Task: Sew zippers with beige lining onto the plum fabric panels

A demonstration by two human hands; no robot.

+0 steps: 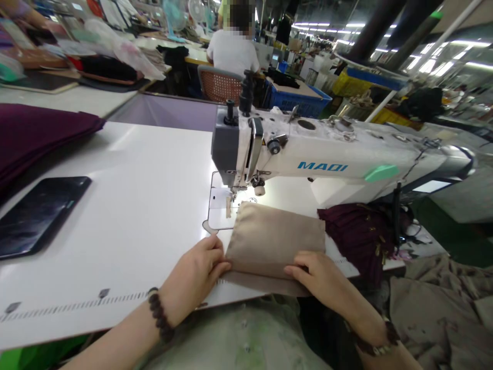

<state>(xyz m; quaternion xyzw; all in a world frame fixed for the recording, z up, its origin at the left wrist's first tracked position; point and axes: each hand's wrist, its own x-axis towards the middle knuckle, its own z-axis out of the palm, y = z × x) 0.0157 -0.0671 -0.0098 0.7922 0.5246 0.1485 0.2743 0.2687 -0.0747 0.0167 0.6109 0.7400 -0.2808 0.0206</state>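
A beige fabric piece lies on the white table in front of the sewing machine, its far left corner close to the needle area. My left hand pinches the near left corner of the fabric between thumb and fingers. On the near right part, my right hand grips the edge with thumb and bent fingers. A strip of the same fabric shows below the near edge, toward my lap. The metal needle plate is visible left of the fabric.
A dark phone and folded maroon cloth lie at the left. Maroon pieces with zipper pulls sit under the machine's right end. Beige fabric is heaped at the right. A person sits beyond the table near a blue crate.
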